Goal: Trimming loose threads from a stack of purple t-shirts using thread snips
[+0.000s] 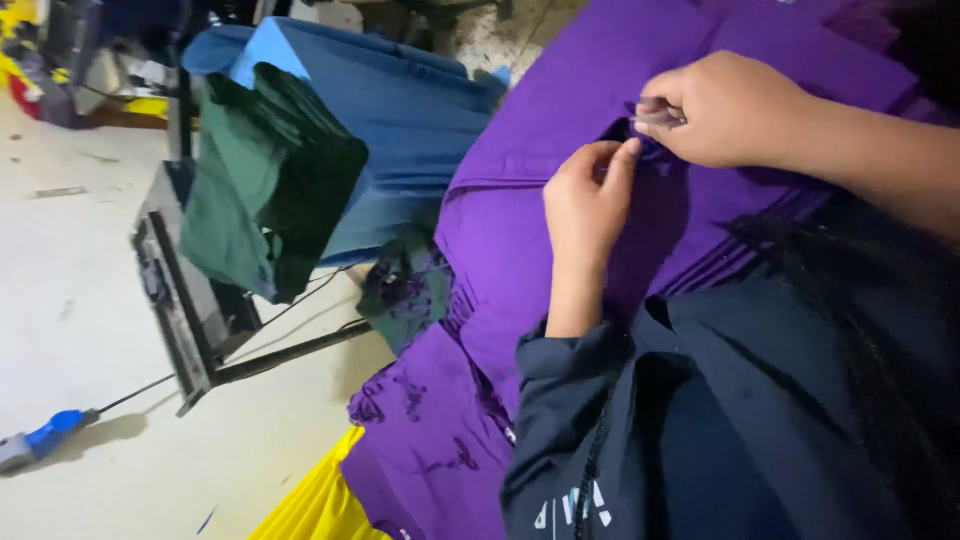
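Note:
A large purple cloth (560, 130) lies spread in front of me and hangs down toward the floor. My left hand (585, 200) pinches a fold of this cloth with thumb and fingers near the middle. My right hand (725, 105) is closed just above it, gripping the same purple fabric and a small pale object whose kind I cannot tell. The two hands nearly touch. A dark navy sleeve (570, 370) covers my left forearm.
A pile of blue cloth (400, 110) with a dark green garment (270, 180) draped over it sits to the left on a black metal stand (185, 300). Yellow pleated fabric (315, 505) lies at the bottom. A blue-handled tool (45, 435) with a cable rests on the pale floor.

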